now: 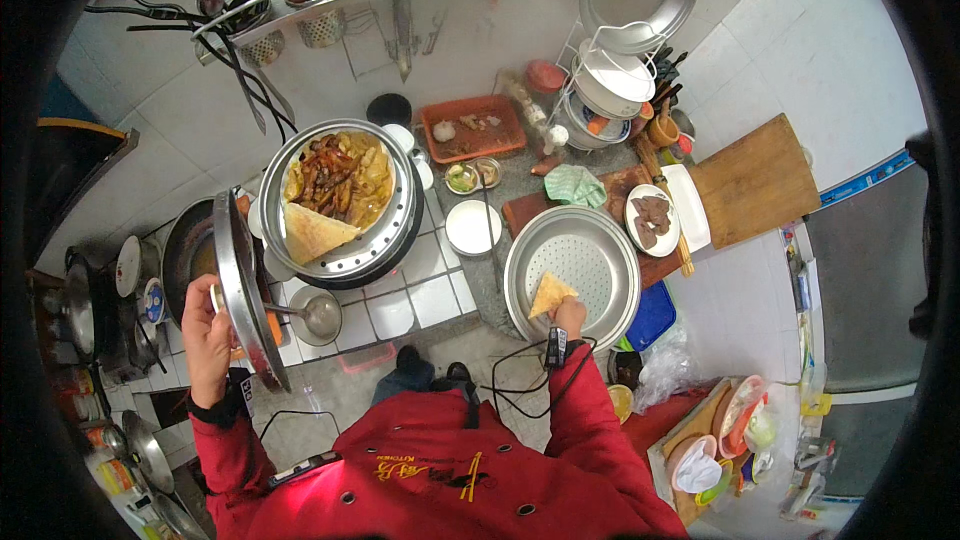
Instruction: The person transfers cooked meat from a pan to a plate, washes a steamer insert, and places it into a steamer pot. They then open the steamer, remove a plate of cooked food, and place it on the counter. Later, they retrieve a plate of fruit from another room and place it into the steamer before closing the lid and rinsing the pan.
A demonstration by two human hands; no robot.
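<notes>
My left hand [208,345] grips the knob of a metal pot lid [251,300], which is tilted almost on edge. Right of the lid stands a steamer pot [390,240] with a perforated metal tray. On that tray are a dish of cooked food in brown and yellow pieces [341,172] and a triangular piece of flatbread [319,232]. In my right hand [570,316] is another flatbread triangle [551,294], held over a perforated steamer basket [525,247]. No other food shows in the basket.
A ladle [321,319] rests in a bowl near the stove's front edge. Behind the lid is a wok [180,247]. A white plate [472,228], an orange tray [510,146], a green cloth [574,187] and a plate of dark slices [651,219] surround the basket. A wooden board [757,184] lies farther right.
</notes>
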